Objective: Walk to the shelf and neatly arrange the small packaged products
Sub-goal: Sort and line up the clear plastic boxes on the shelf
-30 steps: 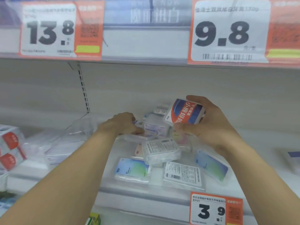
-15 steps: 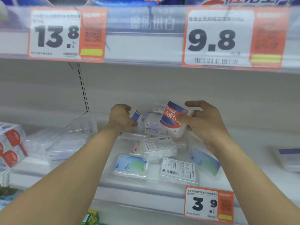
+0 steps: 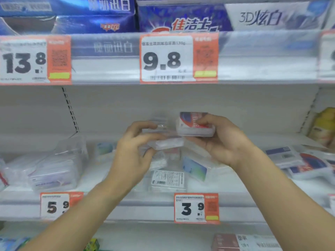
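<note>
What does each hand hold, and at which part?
Right hand grips the red-and-blue labelled clear box from beneath, thumb on top. Left hand pinches a clear flat pack at its left end.

Both hands are up over the middle of the white shelf (image 3: pixel 235 189). The right hand (image 3: pixel 223 142) has the small red-and-blue labelled clear plastic pack (image 3: pixel 194 125) sitting up top in its fingers, and the left hand (image 3: pixel 134 153) holds a flat clear plastic pack (image 3: pixel 169 143) just left of and below that one, right between the two hands. Under the hands a barcode-labelled clear pack (image 3: pixel 167 180) lies flat near the shelf's front edge. Left of the left hand is a pile of clear bagged packs (image 3: pixel 54 171). Right of the right hand, more flat packs (image 3: pixel 299 162).
</note>
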`<state>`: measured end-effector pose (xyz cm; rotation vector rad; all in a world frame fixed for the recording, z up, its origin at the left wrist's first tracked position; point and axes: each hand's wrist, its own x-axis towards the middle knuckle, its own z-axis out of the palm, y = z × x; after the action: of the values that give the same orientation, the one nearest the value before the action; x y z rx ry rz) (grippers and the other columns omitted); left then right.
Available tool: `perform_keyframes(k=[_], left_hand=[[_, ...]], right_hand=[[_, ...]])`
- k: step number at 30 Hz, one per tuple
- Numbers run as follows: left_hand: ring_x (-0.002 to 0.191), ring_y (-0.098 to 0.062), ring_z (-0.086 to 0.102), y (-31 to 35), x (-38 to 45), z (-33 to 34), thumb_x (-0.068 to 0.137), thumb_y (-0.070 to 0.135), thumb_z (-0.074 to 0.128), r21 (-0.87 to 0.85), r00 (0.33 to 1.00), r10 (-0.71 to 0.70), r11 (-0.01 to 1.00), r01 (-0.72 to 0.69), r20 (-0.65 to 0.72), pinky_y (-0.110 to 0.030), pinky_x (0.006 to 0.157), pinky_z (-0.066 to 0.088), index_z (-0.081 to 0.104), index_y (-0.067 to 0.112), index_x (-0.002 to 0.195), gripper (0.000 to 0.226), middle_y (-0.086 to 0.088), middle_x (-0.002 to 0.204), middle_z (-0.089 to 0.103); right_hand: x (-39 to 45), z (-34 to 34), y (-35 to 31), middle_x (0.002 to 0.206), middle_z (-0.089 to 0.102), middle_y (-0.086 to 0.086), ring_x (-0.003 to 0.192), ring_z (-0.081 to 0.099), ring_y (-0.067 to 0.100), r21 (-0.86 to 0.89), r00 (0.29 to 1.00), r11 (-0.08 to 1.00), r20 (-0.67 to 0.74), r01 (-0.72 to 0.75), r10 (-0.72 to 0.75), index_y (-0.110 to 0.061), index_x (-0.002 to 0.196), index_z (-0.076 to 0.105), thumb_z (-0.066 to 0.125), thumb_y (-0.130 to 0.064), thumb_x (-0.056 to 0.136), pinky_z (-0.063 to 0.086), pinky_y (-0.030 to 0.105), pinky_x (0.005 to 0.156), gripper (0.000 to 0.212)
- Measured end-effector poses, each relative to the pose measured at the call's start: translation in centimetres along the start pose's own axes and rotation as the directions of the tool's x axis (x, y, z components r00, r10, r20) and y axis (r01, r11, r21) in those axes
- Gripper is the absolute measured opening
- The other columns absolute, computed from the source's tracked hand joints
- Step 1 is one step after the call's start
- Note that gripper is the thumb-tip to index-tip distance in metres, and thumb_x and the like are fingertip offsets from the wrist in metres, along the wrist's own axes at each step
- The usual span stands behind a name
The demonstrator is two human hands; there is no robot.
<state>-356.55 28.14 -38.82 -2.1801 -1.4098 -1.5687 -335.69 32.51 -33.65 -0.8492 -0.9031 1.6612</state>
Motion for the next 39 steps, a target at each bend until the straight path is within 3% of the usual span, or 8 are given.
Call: perform_keyframes(k=[4, 8, 14, 18, 25, 29, 35, 39], left_hand=[[0.114, -0.022, 0.057, 1.9, -0.8, 1.9, 0.068, -0.026, 0.065, -0.036, 0.985, 0.163, 0.986, -0.166, -0.062, -0.027, 0.099, 0.045, 0.079, 0.012, 0.089, 0.046, -0.011, 0.115, 0.057], [0.118, -0.005, 0.051, 4.5, -0.5, 4.3, 0.067, -0.020, 0.069, -0.078, 0.985, 0.156, 0.984, -0.162, -0.076, -0.017, 0.103, 0.039, 0.075, 0.009, 0.095, 0.041, -0.005, 0.117, 0.053], [0.126, -0.007, 0.043, 7.1, 0.3, 8.3, 0.077, 0.020, 0.065, -0.113, 0.966, 0.025, 0.994, 0.004, 0.257, -0.019, 0.107, 0.032, 0.048, 0.019, 0.132, 0.057, 0.002, 0.132, 0.047], [0.127, -0.020, 0.041, 6.7, 0.0, 11.2, 0.081, 0.045, 0.050, 0.199, 0.885, 0.014, 0.972, -0.120, 0.465, -0.033, 0.105, 0.033, 0.058, 0.022, 0.125, 0.050, -0.001, 0.130, 0.052], [0.134, -0.028, 0.031, 8.3, 0.8, 15.0, 0.087, 0.046, 0.053, 0.526, 0.829, -0.151, 0.829, -0.191, 0.539, -0.061, 0.110, 0.018, 0.054, 0.023, 0.131, 0.050, -0.003, 0.136, 0.048], [0.125, -0.032, 0.040, 9.0, 1.2, 16.5, 0.085, 0.047, 0.056, 0.608, 0.826, -0.172, 0.758, -0.237, 0.536, -0.068, 0.105, 0.020, 0.061, 0.020, 0.120, 0.044, -0.008, 0.123, 0.056], [0.113, -0.031, 0.049, 7.1, 2.7, 15.6, 0.071, 0.054, 0.070, 0.625, 0.852, -0.154, 0.745, -0.232, 0.500, -0.048, 0.094, 0.035, 0.067, 0.021, 0.110, 0.052, -0.007, 0.112, 0.063], [0.127, -0.020, 0.033, 5.6, 3.4, 13.7, 0.076, 0.059, 0.064, 0.496, 0.801, -0.239, 0.864, -0.082, 0.549, -0.041, 0.104, 0.026, 0.053, 0.036, 0.126, 0.056, 0.005, 0.130, 0.050]], right_hand=[[-1.8, -1.8, -0.1, 0.107, 0.074, 0.016, 0.098, 0.071, 0.031, -0.234, 0.997, 0.969, 0.000, -0.077, 0.080, -0.007, 0.112, 0.068, 0.062, -0.012, 0.085, 0.053, 0.052, 0.094, 0.029], [-3.1, -4.3, -1.3, 0.116, 0.072, 0.017, 0.106, 0.070, 0.034, -0.236, 0.991, 0.968, 0.074, -0.087, 0.108, -0.008, 0.122, 0.066, 0.057, -0.016, 0.093, 0.058, 0.053, 0.082, 0.031], [-3.7, -9.2, -5.1, 0.105, 0.076, 0.012, 0.089, 0.073, 0.027, -0.468, 0.953, 0.878, -0.207, 0.102, -0.221, -0.014, 0.117, 0.066, 0.067, -0.030, 0.086, 0.058, 0.033, 0.063, 0.035], [-4.8, -13.2, -8.1, 0.082, 0.076, 0.006, 0.075, 0.073, 0.024, -0.655, 0.838, 0.750, -0.356, 0.092, -0.414, -0.016, 0.103, 0.063, 0.068, -0.039, 0.085, 0.054, 0.033, 0.067, 0.030], [-4.0, -22.1, -9.4, 0.084, 0.064, 0.018, 0.067, 0.058, 0.026, -0.830, 0.615, 0.469, -0.545, -0.302, -0.570, 0.001, 0.105, 0.064, 0.053, -0.063, 0.085, 0.038, 0.031, 0.057, 0.068], [-3.4, -24.0, -9.8, 0.132, 0.052, 0.017, 0.115, 0.054, 0.040, -0.789, 0.547, 0.363, -0.609, -0.496, -0.574, -0.011, 0.140, 0.039, 0.050, -0.071, 0.077, 0.046, 0.046, 0.092, 0.088], [-3.5, -20.9, -9.4, 0.128, 0.050, 0.013, 0.093, 0.060, 0.025, -0.930, 0.848, 0.013, -0.340, -0.366, -0.406, -0.028, 0.137, 0.048, 0.066, -0.053, 0.082, 0.047, 0.032, 0.082, 0.062], [-2.6, -20.7, -8.0, 0.146, 0.044, 0.013, 0.128, 0.046, 0.032, -0.895, 0.902, -0.202, -0.340, -0.398, -0.267, -0.019, 0.143, 0.047, 0.054, -0.043, 0.095, 0.041, 0.035, 0.094, 0.054]])
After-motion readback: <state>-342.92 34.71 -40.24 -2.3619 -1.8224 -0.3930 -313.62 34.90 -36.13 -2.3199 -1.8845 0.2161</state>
